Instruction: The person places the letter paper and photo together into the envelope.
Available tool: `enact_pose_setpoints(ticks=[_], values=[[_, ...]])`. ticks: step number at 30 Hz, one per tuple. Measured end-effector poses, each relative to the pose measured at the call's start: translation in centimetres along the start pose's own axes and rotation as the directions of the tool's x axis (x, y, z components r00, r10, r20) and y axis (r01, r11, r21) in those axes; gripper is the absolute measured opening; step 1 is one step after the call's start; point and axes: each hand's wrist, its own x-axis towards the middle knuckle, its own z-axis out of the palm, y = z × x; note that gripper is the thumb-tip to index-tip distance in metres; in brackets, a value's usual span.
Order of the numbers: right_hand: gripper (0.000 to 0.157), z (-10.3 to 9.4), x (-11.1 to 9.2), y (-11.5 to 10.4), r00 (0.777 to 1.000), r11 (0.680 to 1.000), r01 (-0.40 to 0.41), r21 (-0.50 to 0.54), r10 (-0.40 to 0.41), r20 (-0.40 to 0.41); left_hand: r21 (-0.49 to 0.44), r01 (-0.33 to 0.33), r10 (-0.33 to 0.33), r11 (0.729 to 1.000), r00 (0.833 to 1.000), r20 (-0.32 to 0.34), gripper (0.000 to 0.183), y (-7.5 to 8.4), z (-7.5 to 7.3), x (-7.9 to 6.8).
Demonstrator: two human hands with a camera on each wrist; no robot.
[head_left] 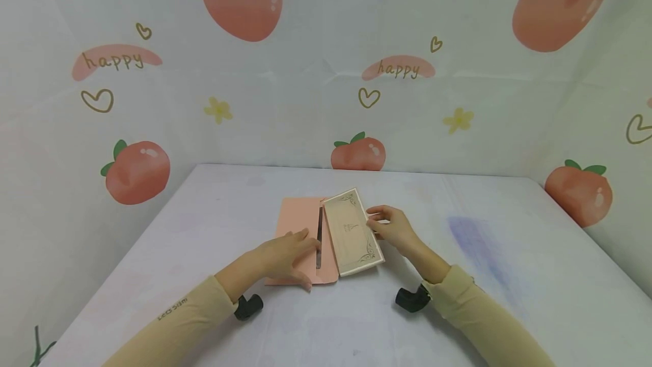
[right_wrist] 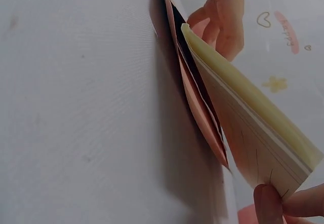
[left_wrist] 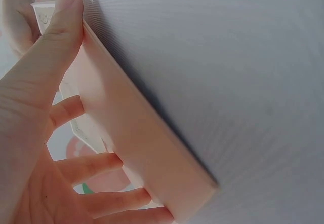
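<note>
A flat pink folder [head_left: 299, 214] lies on the table with a dark strip [head_left: 319, 220] along its inner side. My left hand [head_left: 285, 256] rests on it with fingers spread; in the left wrist view the thumb lies at the near edge of the folder [left_wrist: 126, 127]. To the right, a cream booklet [head_left: 350, 234] with ornate corner prints leans over the folder's right part, tilted. My right hand [head_left: 396, 231] pinches the booklet's right edge between thumb and fingers. Seen from the right wrist, the booklet [right_wrist: 253, 127] is raised at that edge, showing layered pages.
A white table [head_left: 214, 203] spreads around the folder, with a bluish smudge [head_left: 479, 242] on the right. Behind stands a white cloth backdrop [head_left: 295, 84] printed with fruit and hearts. Black wrist devices [head_left: 412, 299] sit under both sleeves.
</note>
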Motion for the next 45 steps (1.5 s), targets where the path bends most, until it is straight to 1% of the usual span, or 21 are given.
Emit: enact_pose_setpoints(ticks=[10, 16, 23, 32, 38, 45], values=[[0.031, 0.5, 0.3, 0.4, 1.0, 1.0, 0.011, 0.023, -0.011, -0.002, 0.005, 0.009, -0.009, 1.0, 1.0, 0.002, 0.078, 0.0, 0.1, 0.0], [0.031, 0.9, 0.2, 0.3, 1.0, 1.0, 0.0, 0.022, 0.001, -0.004, 0.011, -0.017, 0.018, 1.0, 1.0, -0.01, 0.074, 0.1, 0.0, -0.1], [0.031, 1.5, 0.3, 0.2, 1.0, 1.0, -0.021, 0.02, 0.021, 0.001, 0.016, -0.025, 0.025, 1.0, 1.0, -0.009, 0.073, 0.2, 0.0, 0.0], [0.033, 1.9, 0.5, 0.3, 1.0, 0.999, -0.031, 0.025, 0.031, 0.006, 0.002, 0.016, -0.016, 1.0, 1.0, 0.005, 0.076, 0.3, -0.1, 0.0], [0.033, 2.1, 0.6, 0.3, 0.999, 0.999, -0.044, 0.023, 0.044, -0.001, 0.002, 0.017, -0.017, 1.0, 1.0, 0.006, 0.075, 0.3, -0.1, 0.0], [0.033, 2.2, 0.7, 0.3, 0.999, 0.999, -0.04, -0.003, 0.04, -0.008, 0.003, 0.015, -0.015, 1.0, 1.0, 0.009, 0.075, 0.4, -0.3, -0.1]])
